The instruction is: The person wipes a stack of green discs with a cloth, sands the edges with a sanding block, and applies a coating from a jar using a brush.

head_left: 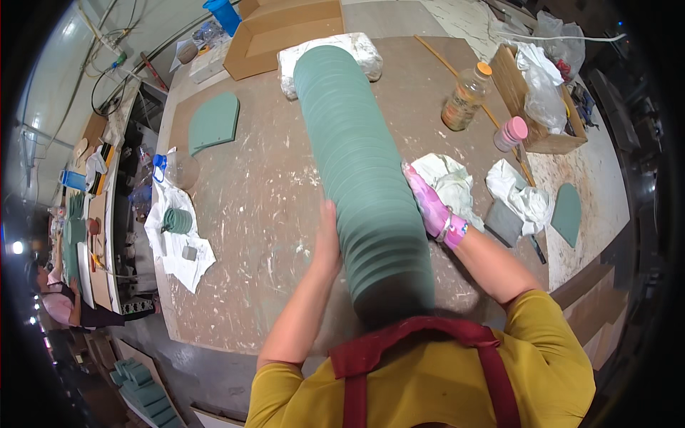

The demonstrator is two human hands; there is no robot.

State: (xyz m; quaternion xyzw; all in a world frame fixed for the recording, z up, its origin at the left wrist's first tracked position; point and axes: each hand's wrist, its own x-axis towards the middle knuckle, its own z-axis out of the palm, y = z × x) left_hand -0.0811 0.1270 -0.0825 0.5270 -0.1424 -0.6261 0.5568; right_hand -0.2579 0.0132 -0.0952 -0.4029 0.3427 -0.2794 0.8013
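Observation:
A long row of grey-green flat pieces with rounded tops (353,153) lies on the table, stretching from the far side towards my apron. Its far end meets a white wrapped block (367,57). My left hand (327,239), bare, lies against the row's left side with fingers extended; some fingers are partly hidden. Against the right side rests my right hand (430,203), in a pink patterned glove, its fingers stretched out flat. Beside that hand is a crumpled white cloth (449,182). Single grey-green rounded pieces lie at the left (215,121) and right (566,214).
A bottle with an orange cap (465,98), a pink-lidded jar (511,134), a wooden stick (435,55) and a cardboard box (564,143) are at the right. Left are a white cloth (168,242) and clear jug (178,171). Another person (61,299) is at a far-left bench.

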